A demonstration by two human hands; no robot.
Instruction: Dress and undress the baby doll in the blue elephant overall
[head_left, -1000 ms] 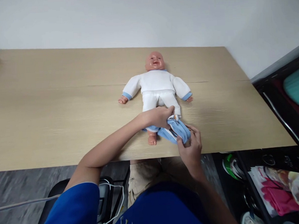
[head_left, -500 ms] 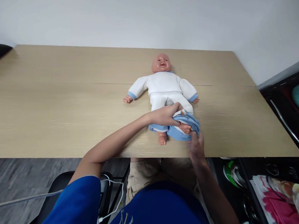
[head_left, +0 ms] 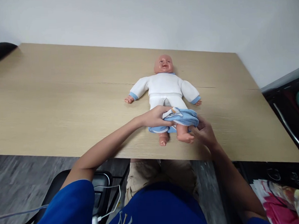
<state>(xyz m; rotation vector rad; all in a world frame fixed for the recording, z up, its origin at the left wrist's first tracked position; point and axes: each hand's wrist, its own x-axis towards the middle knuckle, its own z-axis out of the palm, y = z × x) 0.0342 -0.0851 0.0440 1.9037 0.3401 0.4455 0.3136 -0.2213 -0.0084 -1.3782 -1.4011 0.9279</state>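
Note:
A baby doll (head_left: 164, 82) in a white top with blue cuffs lies on its back on the wooden table, head toward the wall. Light blue pants (head_left: 183, 117) are bunched around its lower legs. Both feet stick out below the cloth, and the foot on the right (head_left: 185, 137) shows up to the ankle. My left hand (head_left: 156, 117) grips the bunched waistband from the left side. On the other side, my right hand (head_left: 204, 131) is closed on the pants' edge beside that foot; some of its fingers are hidden behind the cloth.
The wooden table (head_left: 76, 105) reaches back to a white wall. A black chair (head_left: 103, 184) with a white cable stands under the left front edge. At right is a black shelf unit (head_left: 285, 118) with a pink item (head_left: 279, 205) and papers low down.
The pants have slid up the doll's right-side leg, so its foot now sticks out fully. My right hand has moved up and right to the cloth's side; my left hand has shifted slightly left.

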